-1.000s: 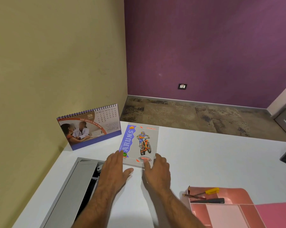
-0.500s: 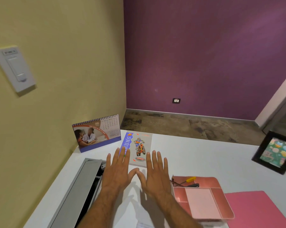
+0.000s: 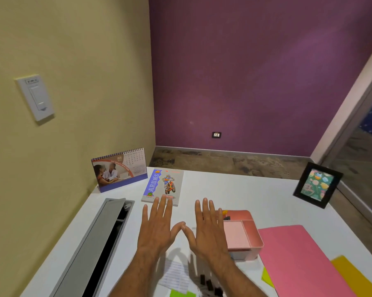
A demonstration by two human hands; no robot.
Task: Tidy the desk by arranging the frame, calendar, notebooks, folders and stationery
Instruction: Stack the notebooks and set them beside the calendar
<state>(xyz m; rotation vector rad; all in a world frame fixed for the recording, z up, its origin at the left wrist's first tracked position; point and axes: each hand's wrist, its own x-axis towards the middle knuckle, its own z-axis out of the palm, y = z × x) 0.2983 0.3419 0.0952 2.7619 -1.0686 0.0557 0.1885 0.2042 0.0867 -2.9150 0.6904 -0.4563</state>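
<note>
A notebook [image 3: 162,186] with a motorbike cover lies flat near the desk's far left. Beside it a desk calendar [image 3: 119,170] stands against the yellow wall. My left hand [image 3: 158,227] hovers flat with spread fingers just short of the notebook's near edge. My right hand [image 3: 208,229] is spread the same way to its right, thumbs almost meeting. Neither hand holds anything. A black picture frame [image 3: 317,185] stands at the far right. A pink organiser tray [image 3: 248,232] with stationery sits beside my right hand. A pink folder [image 3: 296,260] lies at the right, over a yellow folder [image 3: 352,275].
An open grey cable trough [image 3: 99,243] runs along the white desk [image 3: 245,194] on the left. Below my wrists lie a printed paper slip [image 3: 176,275], black binder clips [image 3: 208,284] and green sticky notes [image 3: 180,293]. The desk's far edge drops to the floor.
Both hands have pulled back off the notebook toward me and spread flat. The view rose and widened, bringing the frame, the folders and the wall switch into sight.
</note>
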